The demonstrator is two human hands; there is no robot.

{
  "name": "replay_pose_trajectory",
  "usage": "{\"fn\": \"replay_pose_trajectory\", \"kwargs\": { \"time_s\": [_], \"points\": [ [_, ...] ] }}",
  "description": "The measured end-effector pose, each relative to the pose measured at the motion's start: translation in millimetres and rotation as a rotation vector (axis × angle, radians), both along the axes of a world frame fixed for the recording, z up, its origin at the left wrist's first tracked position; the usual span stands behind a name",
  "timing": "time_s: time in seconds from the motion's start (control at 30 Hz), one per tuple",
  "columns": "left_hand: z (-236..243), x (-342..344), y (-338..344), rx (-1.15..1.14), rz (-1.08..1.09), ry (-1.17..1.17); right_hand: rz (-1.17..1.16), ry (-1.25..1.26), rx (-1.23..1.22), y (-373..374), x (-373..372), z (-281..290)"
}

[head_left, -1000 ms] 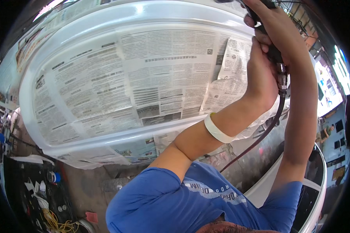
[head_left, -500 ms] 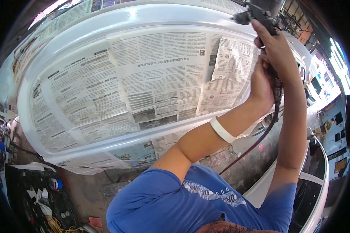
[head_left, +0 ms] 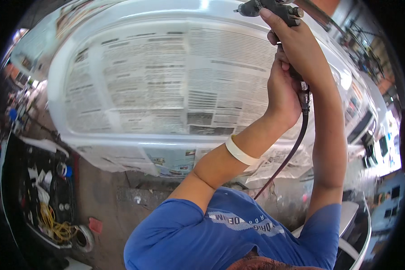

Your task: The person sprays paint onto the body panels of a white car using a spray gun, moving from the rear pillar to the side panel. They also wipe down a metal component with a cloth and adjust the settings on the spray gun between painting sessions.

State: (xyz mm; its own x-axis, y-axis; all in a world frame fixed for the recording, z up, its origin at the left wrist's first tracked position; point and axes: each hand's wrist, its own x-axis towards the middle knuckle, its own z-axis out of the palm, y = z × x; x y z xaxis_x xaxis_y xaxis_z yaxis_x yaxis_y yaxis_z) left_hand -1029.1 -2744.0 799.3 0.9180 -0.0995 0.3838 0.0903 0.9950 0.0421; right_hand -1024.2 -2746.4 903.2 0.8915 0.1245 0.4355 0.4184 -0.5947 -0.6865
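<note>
Gripping the metal spray gun (head_left: 274, 10) in my right hand (head_left: 297, 45), my left hand (head_left: 281, 90) clasps its handle beneath, the black rubber hose (head_left: 292, 148) trailing below, newspaper-masked white panel (head_left: 166, 81) ahead.

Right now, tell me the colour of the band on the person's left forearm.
The wristband is white or cream, shown best in the head view.

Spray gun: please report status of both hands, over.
Right hand shut on spray gun. Left hand gripping below it, by the hose. Newspaper masking ahead; nothing blocking.

spray gun (head_left: 274, 8): 1 | hose (head_left: 289, 153): 1 | wristband (head_left: 240, 153): 1 | hands: 2
</note>
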Motion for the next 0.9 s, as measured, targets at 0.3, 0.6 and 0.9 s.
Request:
{"fn": "replay_pose_trajectory", "kwargs": {
  "time_s": [0.3,0.6,0.9],
  "points": [
    [-3.7,8.6,83.2,0.089,0.317,0.049,0.4,-0.132,0.086,84.6,14.9,0.9],
    [-63.6,-67.1,187.6,0.235,0.816,0.062,0.611,0.257,0.27,140.6,-33.6,-51.9],
    [-106.0,-143.0,270.2,1.227,1.141,0.373,0.962,-0.065,0.223,193.9,-74.7,-212.8]
  ]
}}
